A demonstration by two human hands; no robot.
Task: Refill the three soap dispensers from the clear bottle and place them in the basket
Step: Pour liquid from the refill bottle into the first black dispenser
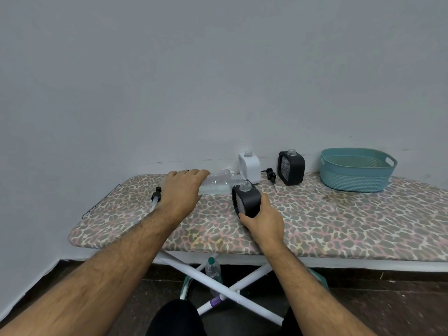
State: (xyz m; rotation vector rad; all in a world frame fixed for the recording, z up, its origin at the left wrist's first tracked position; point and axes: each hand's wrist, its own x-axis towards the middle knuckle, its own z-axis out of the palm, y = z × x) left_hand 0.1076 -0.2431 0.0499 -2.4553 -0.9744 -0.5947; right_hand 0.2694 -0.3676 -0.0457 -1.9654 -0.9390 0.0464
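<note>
My left hand grips the clear bottle, tipped on its side with its mouth at the open neck of a black soap dispenser. My right hand holds that dispenser upright on the ironing board. Behind it, by the wall, a white dispenser and a second black dispenser stand with open necks. A black pump head lies between them; another pump with its tube lies left of my left hand. The teal basket sits at the far right, with nothing visible inside.
The ironing board has a leopard-print cover and white crossed legs. A wire rest sticks out at its left end. Under the board stands a plastic bottle with a green cap. The wall is close behind.
</note>
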